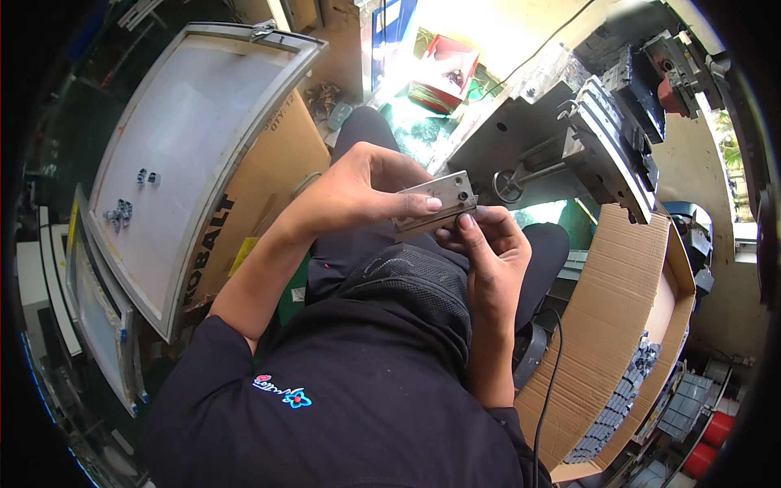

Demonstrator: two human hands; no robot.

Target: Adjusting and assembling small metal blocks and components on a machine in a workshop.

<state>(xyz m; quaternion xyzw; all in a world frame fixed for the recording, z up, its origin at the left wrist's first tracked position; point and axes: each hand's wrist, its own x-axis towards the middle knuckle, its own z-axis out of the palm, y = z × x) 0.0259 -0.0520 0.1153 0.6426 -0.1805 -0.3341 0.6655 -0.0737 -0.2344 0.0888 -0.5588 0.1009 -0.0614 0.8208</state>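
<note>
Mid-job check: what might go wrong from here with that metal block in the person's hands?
1. The metal block is held in the air, so if the left hand loosens, it might drop.
2. The right hand has its thumb close against the block's edge; a slip could pinch it.
3. The black cable runs near the right forearm and may snag.

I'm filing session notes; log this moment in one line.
left hand: gripping metal block | right hand: at block's right end | left side: framed panel, small parts on it

Left hand [366,189] partly hidden behind metal block [449,190]
</note>
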